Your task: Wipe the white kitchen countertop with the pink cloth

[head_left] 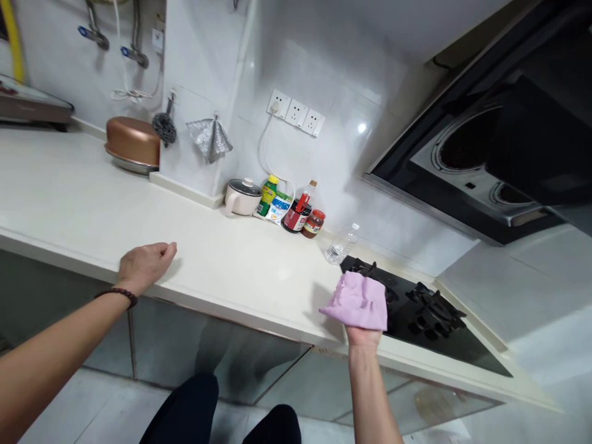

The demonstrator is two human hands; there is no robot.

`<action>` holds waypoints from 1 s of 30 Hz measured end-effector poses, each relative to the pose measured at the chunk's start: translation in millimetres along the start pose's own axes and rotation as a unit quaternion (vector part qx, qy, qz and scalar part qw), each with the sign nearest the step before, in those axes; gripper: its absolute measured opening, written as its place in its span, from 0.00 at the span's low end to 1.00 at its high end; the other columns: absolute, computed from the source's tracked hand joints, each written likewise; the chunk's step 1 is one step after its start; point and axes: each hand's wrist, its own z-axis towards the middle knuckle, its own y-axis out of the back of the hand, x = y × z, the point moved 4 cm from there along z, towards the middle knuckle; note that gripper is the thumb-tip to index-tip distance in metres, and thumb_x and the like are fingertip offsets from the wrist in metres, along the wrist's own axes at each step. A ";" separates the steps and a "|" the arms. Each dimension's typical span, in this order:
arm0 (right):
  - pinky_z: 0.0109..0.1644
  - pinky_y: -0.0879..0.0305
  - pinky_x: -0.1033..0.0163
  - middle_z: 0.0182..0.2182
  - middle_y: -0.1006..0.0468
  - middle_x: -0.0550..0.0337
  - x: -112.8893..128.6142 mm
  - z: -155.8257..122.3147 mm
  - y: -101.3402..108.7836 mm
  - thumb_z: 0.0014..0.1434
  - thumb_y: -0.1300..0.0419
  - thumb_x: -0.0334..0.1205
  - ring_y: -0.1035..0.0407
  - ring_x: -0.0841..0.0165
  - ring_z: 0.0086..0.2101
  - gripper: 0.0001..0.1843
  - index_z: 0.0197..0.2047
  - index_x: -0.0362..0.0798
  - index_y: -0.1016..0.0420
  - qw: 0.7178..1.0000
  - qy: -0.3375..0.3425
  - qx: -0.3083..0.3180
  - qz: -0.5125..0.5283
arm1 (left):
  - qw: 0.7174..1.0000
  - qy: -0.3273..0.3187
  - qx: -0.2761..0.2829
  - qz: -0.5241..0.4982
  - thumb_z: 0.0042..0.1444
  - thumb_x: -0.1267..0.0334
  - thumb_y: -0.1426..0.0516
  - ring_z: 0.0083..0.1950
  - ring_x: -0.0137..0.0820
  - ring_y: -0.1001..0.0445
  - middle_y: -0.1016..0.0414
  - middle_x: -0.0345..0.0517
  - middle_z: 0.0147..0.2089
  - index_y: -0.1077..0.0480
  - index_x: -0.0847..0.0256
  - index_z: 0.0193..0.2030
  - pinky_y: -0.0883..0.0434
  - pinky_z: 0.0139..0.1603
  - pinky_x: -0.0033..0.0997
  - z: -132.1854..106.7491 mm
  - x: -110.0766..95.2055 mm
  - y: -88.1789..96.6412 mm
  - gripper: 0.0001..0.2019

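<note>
My right hand (363, 336) grips a pink cloth (358, 300) that drapes over its fingers, held at the front of the cream countertop (222, 259) just left of the black gas hob (423, 308). My left hand (144, 265) rests on the countertop near its front edge, knuckles up and fingers curled under, with nothing seen in it. A dark bead bracelet (118, 295) circles that wrist. My dark trouser legs show below the counter.
Against the back wall stand a small lidded white pot (243, 196), several bottles and jars (296, 209) and a clear plastic bottle (341, 245) lying by the hob. A copper-coloured pan (133, 145) sits upside down at far left. A black range hood (490, 148) overhangs the hob.
</note>
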 end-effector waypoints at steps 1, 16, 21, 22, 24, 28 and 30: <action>0.60 0.42 0.37 0.56 0.24 0.51 -7.1 2.6 -5.3 0.54 0.39 0.58 0.35 0.48 0.59 0.27 0.53 0.55 0.22 1.000 -0.007 0.023 -0.001 | 1.000 0.000 -0.003 0.001 0.64 0.48 0.55 0.30 0.33 0.35 0.21 0.47 0.36 0.23 0.58 0.33 0.52 0.28 0.27 -0.6 -0.4 0.4 0.24; 0.67 0.45 0.55 0.60 0.27 0.57 -35.0 55.5 30.9 0.57 0.41 0.65 0.40 0.57 0.64 0.30 0.54 0.55 0.20 0.888 0.099 0.009 -0.450 | 0.999 -0.026 -0.025 -0.009 0.67 0.49 0.55 0.31 0.33 0.35 0.21 0.49 0.35 0.22 0.62 0.34 0.51 0.30 0.27 -3.3 -0.9 2.3 0.26; 0.49 0.33 0.55 0.42 0.17 0.48 -31.3 73.6 51.9 0.49 0.33 0.58 0.24 0.55 0.44 0.31 0.51 0.46 0.20 0.758 0.076 -0.014 -0.648 | 0.999 -0.030 -0.029 -0.013 0.66 0.49 0.55 0.31 0.32 0.35 0.21 0.49 0.34 0.22 0.62 0.34 0.52 0.30 0.27 -2.9 0.1 1.6 0.25; 0.46 0.34 0.55 0.38 0.17 0.48 -32.1 75.9 52.2 0.47 0.32 0.58 0.24 0.55 0.40 0.31 0.49 0.46 0.19 0.725 0.074 -0.012 -0.685 | 0.999 -0.032 -0.031 -0.013 0.66 0.49 0.55 0.31 0.32 0.35 0.21 0.49 0.34 0.22 0.62 0.34 0.52 0.30 0.27 -2.8 0.1 1.7 0.25; 0.41 0.36 0.58 0.32 0.18 0.51 -35.5 79.6 48.8 0.41 0.28 0.56 0.25 0.57 0.35 0.27 0.41 0.47 0.18 0.687 0.073 -0.008 -0.723 | 0.999 -0.031 -0.031 -0.013 0.66 0.49 0.55 0.31 0.32 0.35 0.21 0.49 0.34 0.22 0.62 0.34 0.52 0.30 0.27 -3.0 -0.3 2.2 0.25; 0.30 0.44 0.62 0.21 0.24 0.60 -50.3 84.7 36.0 0.36 0.27 0.50 0.31 0.64 0.26 0.17 0.23 0.50 0.25 0.731 0.025 0.039 -0.681 | 0.999 -0.029 -0.035 -0.014 0.66 0.50 0.55 0.31 0.34 0.34 0.21 0.50 0.35 0.22 0.62 0.34 0.50 0.31 0.28 -5.0 -3.6 4.5 0.25; 0.28 0.46 0.64 0.18 0.27 0.63 -55.5 85.6 29.8 0.37 0.28 0.50 0.33 0.66 0.24 0.17 0.23 0.50 0.27 0.761 0.013 0.058 -0.645 | 0.999 -0.029 -0.040 -0.015 0.65 0.50 0.55 0.32 0.36 0.32 0.21 0.51 0.34 0.21 0.61 0.34 0.49 0.31 0.29 -5.7 -4.9 5.3 0.26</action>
